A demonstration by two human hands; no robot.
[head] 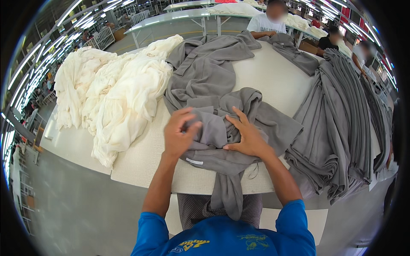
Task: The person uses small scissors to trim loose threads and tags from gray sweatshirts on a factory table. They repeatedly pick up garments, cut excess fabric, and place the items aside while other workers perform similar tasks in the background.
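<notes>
A grey fabric garment (208, 128) lies bunched on the pale table in front of me, with a small white label at its near edge and a strip of cloth hanging over the table's edge towards my lap. My left hand (181, 132), slightly blurred, is at the garment's left part with thumb and fingers apart; whether it touches the cloth is unclear. On the right part rests my right hand (248, 136), its fingers spread over the folds. More grey cloth (205, 70) stretches away beyond both hands.
To the left is a heap of cream fabric (128, 89). Folded grey garments (339, 128) are piled along the right. Across the table (272, 70) a person (267, 25) handles another grey piece (294, 52); other people are farther right. White-topped tables (173, 19) stand behind.
</notes>
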